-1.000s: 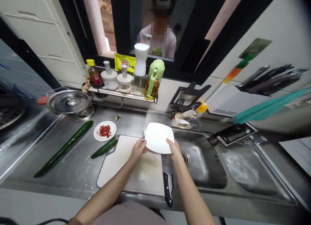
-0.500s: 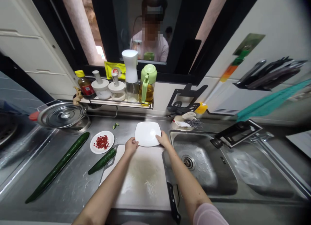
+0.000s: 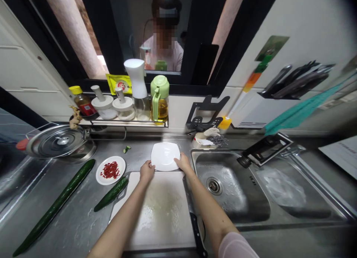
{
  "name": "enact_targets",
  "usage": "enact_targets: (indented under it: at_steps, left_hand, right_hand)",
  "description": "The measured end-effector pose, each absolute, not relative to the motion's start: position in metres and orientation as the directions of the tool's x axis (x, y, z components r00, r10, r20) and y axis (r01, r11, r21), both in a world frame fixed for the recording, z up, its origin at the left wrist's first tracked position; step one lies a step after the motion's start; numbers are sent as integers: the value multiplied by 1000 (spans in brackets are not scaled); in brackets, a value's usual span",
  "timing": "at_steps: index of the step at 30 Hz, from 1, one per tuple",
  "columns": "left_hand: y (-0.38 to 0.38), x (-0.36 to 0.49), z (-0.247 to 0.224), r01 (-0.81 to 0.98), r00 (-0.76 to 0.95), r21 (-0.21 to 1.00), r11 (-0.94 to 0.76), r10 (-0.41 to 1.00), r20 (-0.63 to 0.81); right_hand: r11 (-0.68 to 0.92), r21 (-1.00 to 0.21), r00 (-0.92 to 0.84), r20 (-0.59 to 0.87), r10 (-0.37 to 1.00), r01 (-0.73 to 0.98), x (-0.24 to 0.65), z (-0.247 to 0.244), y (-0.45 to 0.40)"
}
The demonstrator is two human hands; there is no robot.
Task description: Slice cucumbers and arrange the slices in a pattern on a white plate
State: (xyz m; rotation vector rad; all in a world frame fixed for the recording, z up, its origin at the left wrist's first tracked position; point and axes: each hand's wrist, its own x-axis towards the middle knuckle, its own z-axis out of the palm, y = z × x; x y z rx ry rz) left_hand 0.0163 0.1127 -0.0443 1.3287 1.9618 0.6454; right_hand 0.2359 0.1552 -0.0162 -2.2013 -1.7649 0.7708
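Note:
A white squarish plate (image 3: pixel 166 156) is between my hands at the far edge of the white cutting board (image 3: pixel 161 217). My left hand (image 3: pixel 147 170) grips its left edge, fingers curled. On the right edge, my right hand (image 3: pixel 183 162) has its thumb over the rim and its other fingers mostly hidden. Left of the board lie a short cucumber piece (image 3: pixel 111 194) and a round white plate (image 3: pixel 122 168) bearing chopped red pieces (image 3: pixel 111 170). A black-handled knife (image 3: pixel 197 232) rests along the board's right side.
A long cucumber (image 3: pixel 55 209) lies on the left counter, near a lidded pot (image 3: pixel 60 141). The sink (image 3: pixel 231 187) is at the right. Behind, a rack holds a green-topped oil bottle (image 3: pixel 160 98) and several jars. Small green scraps (image 3: pixel 126 149) sit near the back.
The camera view has shifted, so most objects appear further left. Both hands still hold the white squarish plate, which stays at the board's far edge.

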Motion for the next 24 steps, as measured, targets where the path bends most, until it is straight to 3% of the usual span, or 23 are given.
enact_targets:
  at_steps: [11,16,19,24]
  left_hand:
    - [109,20,-33,634,-269,697,334,941,-206]
    - [107,22,-26,628,-285,699,341,937,-202]
    - [100,17,-18,599,-341,725,340,927,-153]
    - [60,2,-12,493,-406,818,297,910,-86]
  right_hand:
    - [-295,-330,179,-339,924,897,225,-1,152]
    - [-303,-319,190,-339,921,898,225,9,148]
    - [-315,-383,249,-213,945,868,232,19,139]
    - [-213,-598,249,-23,968,772,259,26,87]
